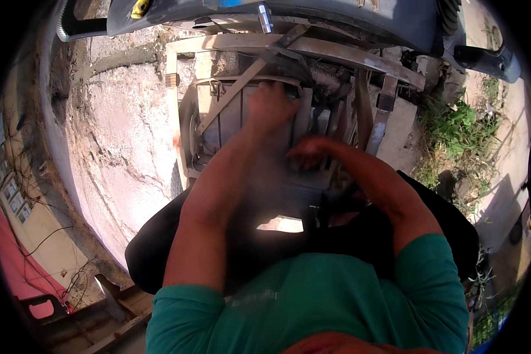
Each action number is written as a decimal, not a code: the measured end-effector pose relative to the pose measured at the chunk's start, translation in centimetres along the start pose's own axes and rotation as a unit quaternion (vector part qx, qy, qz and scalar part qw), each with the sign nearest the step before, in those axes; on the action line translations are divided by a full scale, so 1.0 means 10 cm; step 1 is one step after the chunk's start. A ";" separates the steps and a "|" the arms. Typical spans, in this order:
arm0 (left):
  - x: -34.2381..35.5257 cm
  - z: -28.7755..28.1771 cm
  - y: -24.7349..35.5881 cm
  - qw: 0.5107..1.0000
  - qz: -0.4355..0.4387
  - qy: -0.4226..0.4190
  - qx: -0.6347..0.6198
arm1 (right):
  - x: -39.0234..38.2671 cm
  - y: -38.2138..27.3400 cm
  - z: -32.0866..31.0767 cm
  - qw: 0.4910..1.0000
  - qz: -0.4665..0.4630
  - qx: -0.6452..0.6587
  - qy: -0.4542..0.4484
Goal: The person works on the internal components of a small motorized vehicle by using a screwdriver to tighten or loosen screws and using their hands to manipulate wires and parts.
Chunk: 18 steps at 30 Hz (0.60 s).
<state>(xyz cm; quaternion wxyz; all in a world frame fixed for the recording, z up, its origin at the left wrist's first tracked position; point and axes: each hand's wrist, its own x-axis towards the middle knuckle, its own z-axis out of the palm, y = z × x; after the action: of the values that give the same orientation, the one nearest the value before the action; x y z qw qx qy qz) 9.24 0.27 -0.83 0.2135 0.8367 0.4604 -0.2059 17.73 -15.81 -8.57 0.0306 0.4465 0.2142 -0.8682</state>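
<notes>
In front of me a tan metal frame (236, 42) surrounds a pale panel (231, 121) with dark upright lines. A diagonal bar (233, 94) crosses that panel. My left hand (271, 109) reaches to the panel's upper edge, its fingers curled beside a small dark part; what they grip is hidden. Lower and to the right, my right hand (310, 152) hovers close to the panel, fingers bent inward and slightly blurred. Anything inside it is too small to make out. Dark hoses and cables (318, 94) run just right of my left hand.
A dark grey body panel (336, 20) spans the top, with a shiny metal socket-like tool (265, 19) and a yellow item (140, 9) on it. Rough pale concrete (130, 124) lies left; green weeds (460, 121) grow right. A hand saw (44, 308) shows lower left.
</notes>
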 end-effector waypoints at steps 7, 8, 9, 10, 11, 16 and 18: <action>0.12 -0.03 0.03 0.999 0.031 -0.018 0.020 | 0.23 0.12 0.23 0.995 -0.005 0.081 0.058; 0.14 -0.03 0.04 0.998 0.041 -0.011 0.037 | 0.24 0.13 0.24 0.994 0.004 0.094 0.058; 0.11 -0.04 0.01 0.997 0.045 -0.002 0.056 | 0.23 0.10 0.29 0.993 0.011 0.102 0.055; 0.11 -0.02 -0.02 0.997 0.049 -0.005 0.065 | 0.13 0.03 0.35 0.994 -0.098 -0.016 0.044; 0.10 -0.01 -0.07 0.996 0.053 -0.008 0.073 | 0.00 -0.01 0.41 0.969 -0.206 -0.131 0.030; 0.20 -0.17 0.05 0.991 0.052 -0.093 0.079 | 0.04 -0.04 0.57 0.916 -0.138 -0.366 0.087; 0.24 -0.22 0.06 0.989 0.052 -0.113 0.078 | 0.11 0.02 0.62 0.899 -0.135 -0.392 0.141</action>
<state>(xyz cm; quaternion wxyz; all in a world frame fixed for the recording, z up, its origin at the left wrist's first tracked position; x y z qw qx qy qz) 11.25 2.80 -0.19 0.2090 0.8446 0.3720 -0.3233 12.36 -18.27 -6.34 0.0553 0.4828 0.5977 -0.6376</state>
